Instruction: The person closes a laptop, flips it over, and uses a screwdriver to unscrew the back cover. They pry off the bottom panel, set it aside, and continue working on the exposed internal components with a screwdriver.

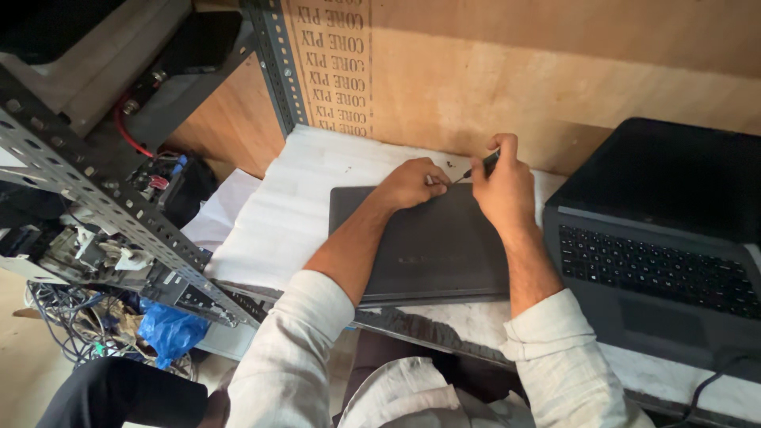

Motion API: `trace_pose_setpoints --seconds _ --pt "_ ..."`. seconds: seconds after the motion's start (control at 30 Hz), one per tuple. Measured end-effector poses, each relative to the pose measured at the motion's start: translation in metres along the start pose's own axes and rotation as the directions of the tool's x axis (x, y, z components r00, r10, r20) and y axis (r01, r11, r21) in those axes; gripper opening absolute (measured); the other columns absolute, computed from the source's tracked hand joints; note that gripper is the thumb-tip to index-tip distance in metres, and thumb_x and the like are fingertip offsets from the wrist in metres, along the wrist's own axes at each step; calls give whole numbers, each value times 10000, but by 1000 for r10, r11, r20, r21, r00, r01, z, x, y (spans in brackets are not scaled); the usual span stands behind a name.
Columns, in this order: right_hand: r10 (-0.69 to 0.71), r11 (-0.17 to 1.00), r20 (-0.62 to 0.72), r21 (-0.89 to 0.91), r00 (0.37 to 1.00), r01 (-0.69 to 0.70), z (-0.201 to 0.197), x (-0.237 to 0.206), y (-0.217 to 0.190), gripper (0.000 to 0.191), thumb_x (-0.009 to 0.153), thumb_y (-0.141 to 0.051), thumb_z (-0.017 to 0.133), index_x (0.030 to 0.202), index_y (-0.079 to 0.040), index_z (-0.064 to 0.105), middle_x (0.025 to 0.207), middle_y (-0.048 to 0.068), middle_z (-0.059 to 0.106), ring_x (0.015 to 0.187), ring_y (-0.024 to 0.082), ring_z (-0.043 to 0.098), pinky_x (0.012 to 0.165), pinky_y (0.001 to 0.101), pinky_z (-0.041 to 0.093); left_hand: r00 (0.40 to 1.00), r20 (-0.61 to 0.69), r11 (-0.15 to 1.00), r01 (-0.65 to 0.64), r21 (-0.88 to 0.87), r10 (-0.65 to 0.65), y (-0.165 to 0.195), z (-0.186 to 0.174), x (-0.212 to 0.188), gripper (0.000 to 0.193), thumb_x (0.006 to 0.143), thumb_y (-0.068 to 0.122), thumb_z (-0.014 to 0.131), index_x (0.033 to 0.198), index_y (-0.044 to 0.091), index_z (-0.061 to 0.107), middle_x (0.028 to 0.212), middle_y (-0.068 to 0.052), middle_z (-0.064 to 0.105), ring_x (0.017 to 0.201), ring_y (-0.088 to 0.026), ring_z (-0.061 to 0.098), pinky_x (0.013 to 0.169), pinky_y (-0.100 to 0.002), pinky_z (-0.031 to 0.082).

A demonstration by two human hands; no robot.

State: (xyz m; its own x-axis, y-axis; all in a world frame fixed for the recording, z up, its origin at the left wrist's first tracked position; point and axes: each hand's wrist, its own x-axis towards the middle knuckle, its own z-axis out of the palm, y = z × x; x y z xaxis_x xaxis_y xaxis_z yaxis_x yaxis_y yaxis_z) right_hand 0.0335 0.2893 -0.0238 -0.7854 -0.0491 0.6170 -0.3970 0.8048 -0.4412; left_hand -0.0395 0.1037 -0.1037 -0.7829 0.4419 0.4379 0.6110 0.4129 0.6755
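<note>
Working the far edge of the closed dark laptop [420, 246], which lies flat on white foam sheet [277, 214] on the surface, right in front of me. My right hand [501, 190] has its grip closed around a thin dark screwdriver [479, 167], fingers wrapped on the handle, tip angled down-left toward the laptop's back edge. My left hand [412, 184] rests on the same edge just beside the tip, fingertips pinched together; looks like they're on smth tiny, prob a screw, but too small to tell.

Step in hand, as I judge it: driver on a screw near the rear edge of the shell, left hand steadying. Next move needs the tip kept seated & upright w/ light pressure so it doesn't slip and scratch the casing, and the left fingers kept close enough to catch the small part.

A second, open laptop [658, 254] sits to my right, just beside the closed one. Slotted metal rack [95, 190] w/ cables stands to my left.
</note>
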Motion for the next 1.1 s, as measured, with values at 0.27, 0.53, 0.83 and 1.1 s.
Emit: trace_pose_setpoints --seconds 0.27,0.53,0.83,1.1 --pt "23 989 -134 145 991 -4 8 -6 21 443 888 -73 729 1243 -94 465 737 142 681 656 331 707 625 463 529 1000 -23 998 15 68 -13 4 8 2 134 822 160 752 945 109 763 932 -127 696 911 -306 689 813 -409 542" --pt "123 984 -359 165 925 -67 -5 3 67 380 919 -90 732 1227 -120 512 777 127 688 726 322 730 696 451 551 986 -38 829 -115 547 161 5 31 6 250 709 94 693 952 58 648 972 -133 665 937 -364 647 740 -481 516" --pt "137 986 -304 128 943 -102 1 2 79 373 892 -104 751 1194 -126 533 734 111 683 698 326 721 679 454 549 979 25 797 150 585 -202 16 39 14 320 796 202 627 1046 8 675 1079 -214 693 1026 -393 678 864 -495 546" --pt "43 992 -303 128 952 -4 10 2 79 367 876 -65 743 1185 -114 551 748 101 662 671 298 699 651 427 532 959 78 843 197 501 -271 19 40 23 345 811 305 638 940 0 734 1036 -251 721 991 -423 694 860 -521 550"
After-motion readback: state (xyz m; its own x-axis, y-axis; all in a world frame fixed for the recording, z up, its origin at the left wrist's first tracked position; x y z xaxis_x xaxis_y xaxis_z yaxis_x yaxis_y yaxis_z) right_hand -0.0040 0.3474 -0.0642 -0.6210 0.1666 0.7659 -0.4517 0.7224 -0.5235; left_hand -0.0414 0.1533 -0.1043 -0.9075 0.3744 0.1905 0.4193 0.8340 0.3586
